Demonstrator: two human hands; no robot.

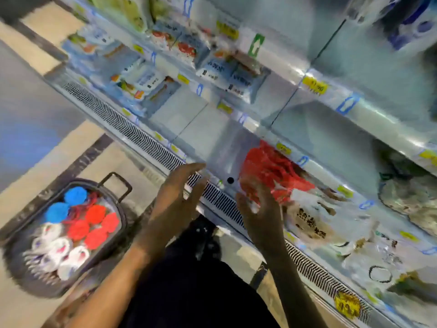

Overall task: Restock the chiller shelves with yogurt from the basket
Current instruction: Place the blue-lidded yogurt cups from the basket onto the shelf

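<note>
A dark basket (17, 261) stands on the floor at the lower left, filled with yogurt cups (78, 229) with red, blue and white lids. My left hand (176, 197) hovers with straight fingers over the chiller's front grille, holding nothing. My right hand (259, 209) reaches toward a red pack (276, 171) on the bottom chiller shelf (224, 147), fingers relaxed and spread; it is blurred, and I cannot tell if it touches the pack.
The vent grille (132, 131) runs along the chiller's front edge. Upper shelves hold blue-and-white packs (222, 69) behind yellow price tags (314, 85). White bagged goods (314, 223) lie right of the red pack. My dark trousers (196, 287) fill the bottom centre.
</note>
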